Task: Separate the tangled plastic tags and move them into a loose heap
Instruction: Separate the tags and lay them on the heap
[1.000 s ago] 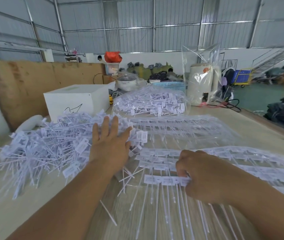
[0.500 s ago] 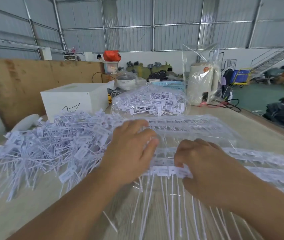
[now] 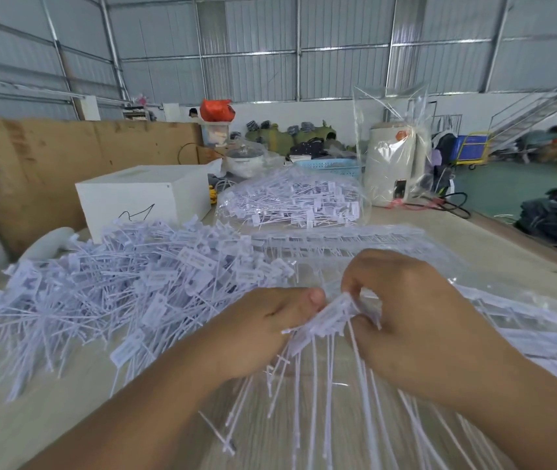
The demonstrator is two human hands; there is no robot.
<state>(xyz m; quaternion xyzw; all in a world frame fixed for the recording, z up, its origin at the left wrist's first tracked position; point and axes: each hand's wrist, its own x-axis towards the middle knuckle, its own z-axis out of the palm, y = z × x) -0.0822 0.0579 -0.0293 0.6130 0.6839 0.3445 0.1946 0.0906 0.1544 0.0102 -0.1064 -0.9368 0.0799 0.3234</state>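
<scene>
Head view: my left hand (image 3: pixel 270 330) and right hand (image 3: pixel 402 317) grip a tag strip (image 3: pixel 329 318); big heap (image 3: pixel 117 293) done, strips (image 3: pixel 355 237) remain

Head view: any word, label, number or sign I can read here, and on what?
None can be read.
Loose heap of tags: faint print on the heads, too small and blurred.
Bunch of tags gripped by the left hand and right hand: no legible print.
White box: a black scribble, no letters.
White appliance: orange round mark, unreadable.
</scene>
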